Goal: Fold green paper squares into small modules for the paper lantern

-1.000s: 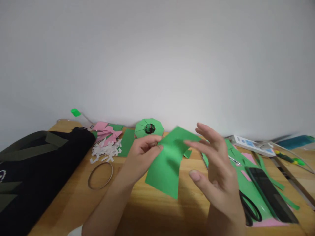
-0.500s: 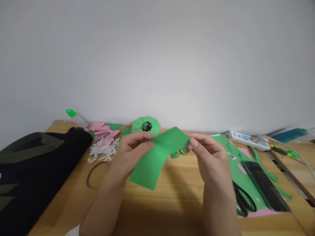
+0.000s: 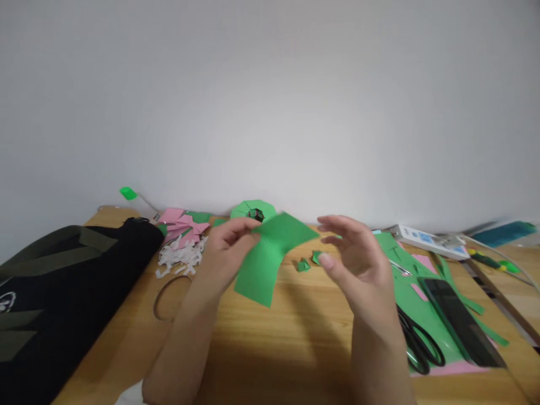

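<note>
A bent strip of green paper (image 3: 264, 259) hangs in the air above the wooden table. My left hand (image 3: 230, 247) pinches its left edge between thumb and fingers. Just to the right, my right hand (image 3: 356, 253) is open, its thumb and fingers apart beside the paper's right corner and holding nothing. Two small folded green paper pieces (image 3: 304, 265) lie on the table between and behind the hands. At the back, a ring-shaped green paper piece (image 3: 248, 207) with a dark centre is partly hidden by the held paper.
On the left are a black bag (image 3: 84, 281), white paper scraps (image 3: 181, 256), pink paper pieces (image 3: 188, 228) and a thin ring (image 3: 162, 295). Scissors (image 3: 422, 343), a phone (image 3: 459, 320), green paper sheets (image 3: 439, 332) and a power strip (image 3: 426, 239) lie right.
My right hand has let go of the paper's right corner and opened. My left hand still holds the paper, which has swung slightly. The view has shifted a little.
</note>
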The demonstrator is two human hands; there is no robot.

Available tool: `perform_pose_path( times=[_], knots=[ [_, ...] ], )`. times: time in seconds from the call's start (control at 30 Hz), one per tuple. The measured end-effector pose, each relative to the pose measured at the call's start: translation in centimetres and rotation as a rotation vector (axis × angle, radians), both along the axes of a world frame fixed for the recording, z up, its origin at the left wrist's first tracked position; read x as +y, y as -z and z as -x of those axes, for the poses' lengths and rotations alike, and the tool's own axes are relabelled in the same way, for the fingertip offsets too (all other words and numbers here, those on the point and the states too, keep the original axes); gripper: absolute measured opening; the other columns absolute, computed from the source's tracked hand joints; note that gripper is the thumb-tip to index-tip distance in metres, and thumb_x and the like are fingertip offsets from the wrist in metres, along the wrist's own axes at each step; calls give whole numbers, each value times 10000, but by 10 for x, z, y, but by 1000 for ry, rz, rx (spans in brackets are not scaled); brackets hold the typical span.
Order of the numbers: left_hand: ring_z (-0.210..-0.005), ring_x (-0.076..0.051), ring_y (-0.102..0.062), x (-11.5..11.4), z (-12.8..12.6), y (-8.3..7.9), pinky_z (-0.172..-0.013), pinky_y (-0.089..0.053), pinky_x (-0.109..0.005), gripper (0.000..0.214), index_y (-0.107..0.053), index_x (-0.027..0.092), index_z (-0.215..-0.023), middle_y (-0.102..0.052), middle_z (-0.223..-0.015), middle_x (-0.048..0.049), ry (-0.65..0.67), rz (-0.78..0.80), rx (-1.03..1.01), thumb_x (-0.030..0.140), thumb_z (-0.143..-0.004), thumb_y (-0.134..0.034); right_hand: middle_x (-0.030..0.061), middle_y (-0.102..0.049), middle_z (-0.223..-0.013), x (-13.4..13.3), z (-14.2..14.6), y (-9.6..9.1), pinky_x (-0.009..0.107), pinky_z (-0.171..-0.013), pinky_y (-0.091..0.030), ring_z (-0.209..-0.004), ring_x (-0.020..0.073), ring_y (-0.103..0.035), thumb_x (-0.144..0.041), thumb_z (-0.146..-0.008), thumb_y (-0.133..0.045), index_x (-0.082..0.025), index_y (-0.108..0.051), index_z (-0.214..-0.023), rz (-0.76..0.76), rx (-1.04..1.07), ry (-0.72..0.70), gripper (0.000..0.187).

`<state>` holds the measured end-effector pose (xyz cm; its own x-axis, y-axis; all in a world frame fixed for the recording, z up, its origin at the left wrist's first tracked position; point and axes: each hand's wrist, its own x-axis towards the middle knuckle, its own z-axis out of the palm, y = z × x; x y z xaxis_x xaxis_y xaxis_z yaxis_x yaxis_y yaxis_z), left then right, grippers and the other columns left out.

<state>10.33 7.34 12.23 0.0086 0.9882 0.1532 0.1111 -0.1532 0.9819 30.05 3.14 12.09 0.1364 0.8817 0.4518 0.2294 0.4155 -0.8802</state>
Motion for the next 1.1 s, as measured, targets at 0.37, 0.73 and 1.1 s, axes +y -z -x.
perform_pose_path(
  times=[0.37,0.73,1.1],
  knots=[
    [-461,-65,-450,-10,-22,4,-453,-396,-188,247,-705,179,-1015,-513,-576,49,417,110,-455,210,-782,-629,1,-726,-739,6,10,8,247,-583,-515,-622,143,-636,-214,-827,-656,-205,-721,-826,9,-77,86,66],
    [-651,-97,-512,-21,-22,2,-555,-442,-203,283,-676,212,-929,-540,-808,9,292,-55,-180,239,-676,-800,-36,-668,-632,-3,7,-4,190,-513,-485,-566,110,-592,-158,-781,-674,-212,-709,-717,71,29,-200,90],
    [-820,-166,-645,-34,-15,0,-705,-554,-252,299,-679,266,-1052,-698,-927,-22,294,80,-178,206,-762,-719,-31,-664,-636,-12,4,-4,202,-529,-515,-575,110,-596,-263,-794,-718,-276,-741,-827,85,149,-30,42]
  ],
)
